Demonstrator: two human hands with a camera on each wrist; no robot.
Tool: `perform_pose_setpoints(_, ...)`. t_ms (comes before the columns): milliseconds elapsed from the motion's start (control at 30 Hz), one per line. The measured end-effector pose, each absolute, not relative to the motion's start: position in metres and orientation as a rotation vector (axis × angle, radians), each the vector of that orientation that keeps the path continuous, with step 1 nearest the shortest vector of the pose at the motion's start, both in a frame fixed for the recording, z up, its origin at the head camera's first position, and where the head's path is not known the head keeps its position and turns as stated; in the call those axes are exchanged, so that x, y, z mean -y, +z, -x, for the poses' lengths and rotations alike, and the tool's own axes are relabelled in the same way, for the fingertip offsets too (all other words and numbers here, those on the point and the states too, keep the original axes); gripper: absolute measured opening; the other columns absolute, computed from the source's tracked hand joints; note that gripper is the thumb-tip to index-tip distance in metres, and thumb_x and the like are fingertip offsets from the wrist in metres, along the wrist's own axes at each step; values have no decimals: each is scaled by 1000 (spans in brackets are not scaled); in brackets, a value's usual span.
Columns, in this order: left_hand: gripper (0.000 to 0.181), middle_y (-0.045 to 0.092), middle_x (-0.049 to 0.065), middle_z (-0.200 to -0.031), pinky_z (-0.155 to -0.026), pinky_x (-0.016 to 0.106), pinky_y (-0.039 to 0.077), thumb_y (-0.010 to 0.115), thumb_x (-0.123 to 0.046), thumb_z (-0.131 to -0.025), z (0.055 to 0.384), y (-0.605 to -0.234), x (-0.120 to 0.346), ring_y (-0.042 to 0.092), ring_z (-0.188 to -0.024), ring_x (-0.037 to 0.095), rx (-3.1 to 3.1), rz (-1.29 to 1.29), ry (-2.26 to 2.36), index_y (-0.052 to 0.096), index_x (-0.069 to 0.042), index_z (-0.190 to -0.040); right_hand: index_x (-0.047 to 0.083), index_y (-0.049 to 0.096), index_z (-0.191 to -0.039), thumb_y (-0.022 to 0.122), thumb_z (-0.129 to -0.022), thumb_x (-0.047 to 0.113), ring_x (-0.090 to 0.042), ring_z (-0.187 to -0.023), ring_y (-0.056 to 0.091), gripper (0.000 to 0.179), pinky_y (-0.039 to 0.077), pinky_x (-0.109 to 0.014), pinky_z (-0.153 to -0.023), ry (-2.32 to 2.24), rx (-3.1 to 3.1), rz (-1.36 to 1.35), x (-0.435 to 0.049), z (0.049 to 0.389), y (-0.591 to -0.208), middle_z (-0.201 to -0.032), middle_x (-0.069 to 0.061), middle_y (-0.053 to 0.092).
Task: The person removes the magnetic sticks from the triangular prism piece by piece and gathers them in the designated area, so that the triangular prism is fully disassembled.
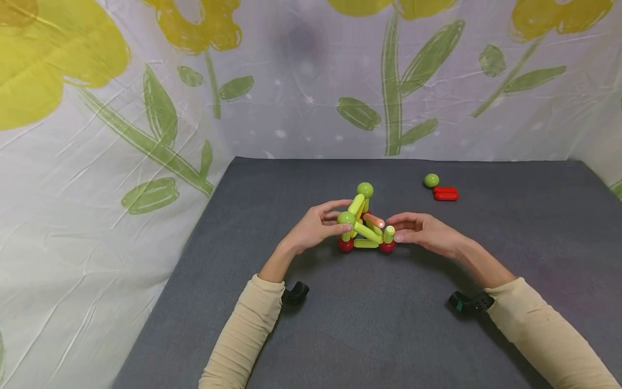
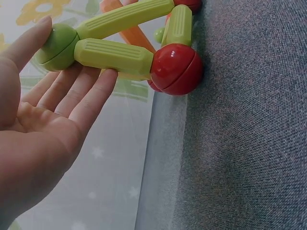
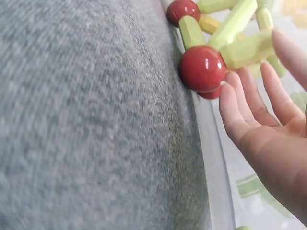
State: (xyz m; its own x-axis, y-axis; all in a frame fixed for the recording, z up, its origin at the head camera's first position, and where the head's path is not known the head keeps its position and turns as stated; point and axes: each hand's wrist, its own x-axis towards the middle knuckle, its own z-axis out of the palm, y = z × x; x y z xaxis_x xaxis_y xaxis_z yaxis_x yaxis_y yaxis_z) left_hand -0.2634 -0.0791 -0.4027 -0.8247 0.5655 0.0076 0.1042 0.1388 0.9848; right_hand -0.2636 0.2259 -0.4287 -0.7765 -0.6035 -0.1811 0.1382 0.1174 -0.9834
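Note:
A small toy frame of yellow-green sticks point(image 1: 367, 232) and red and green balls stands on the dark cloth in the head view. My left hand point(image 1: 313, 227) pinches its near green ball point(image 2: 57, 47), thumb on the ball and fingers beneath the adjoining stick. One short stick point(image 1: 389, 234) rises from the front right red ball point(image 3: 202, 68), its top end free. Beside that stick is my right hand point(image 1: 427, 232), thumb and fingers spread apart, fingertips right at the stick and ball. An orange stick point(image 1: 373, 220) slants inside the frame.
Toward the back right of the dark cloth-covered table point(image 1: 379, 324) lie a loose green ball point(image 1: 431, 180) and red sticks point(image 1: 445, 193) side by side. A white curtain point(image 1: 301, 97) printed with yellow flowers hangs behind the table. Dark straps circle both wrists.

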Motion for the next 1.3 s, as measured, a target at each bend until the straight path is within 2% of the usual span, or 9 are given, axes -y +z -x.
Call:
perform_pose_setpoints(233, 59, 61, 15, -121, -87, 34, 50, 67, -8, -90, 263, -402, 79, 62, -104, 21, -2070, -641, 1722, 43, -10, -143, -6, 50, -130, 71, -86, 5, -19, -103, 59, 50, 50, -33, -87, -1682, -1953, 485, -219, 261, -429, -117, -12, 59)
perform_pose_setpoints(600, 58, 60, 16, -121, -91, 44, 47, 67, -6, -90, 262, -402, 79, 62, -104, 23, -2046, -639, 1739, 43, -9, -143, -9, 56, -116, 72, -83, 0, -19, -95, 61, 38, 53, -30, -78, -1690, -2055, 605, -213, 257, -430, -107, -10, 61)
perform_pose_setpoints(933, 58, 60, 17, -122, -92, 47, 46, 66, -5, -91, 262, -402, 79, 62, -105, 23, -2037, -632, 1747, 42, -8, -144, -13, 51, -115, 67, -85, -7, -16, -95, 61, 34, 53, -28, -79, -1724, -2041, 753, -213, 256, -433, -106, -11, 62)
perform_pose_setpoints(1300, 60, 60, 16, -121, -93, 49, 45, 66, -5, -90, 262, -402, 79, 62, -104, 23, -2030, -639, 1754, 41, -8, -144, -10, 50, -114, 64, -87, -8, -14, -97, 61, 31, 52, -28, -80, -1743, -2054, 848, -215, 256, -436, -108, -11, 61)
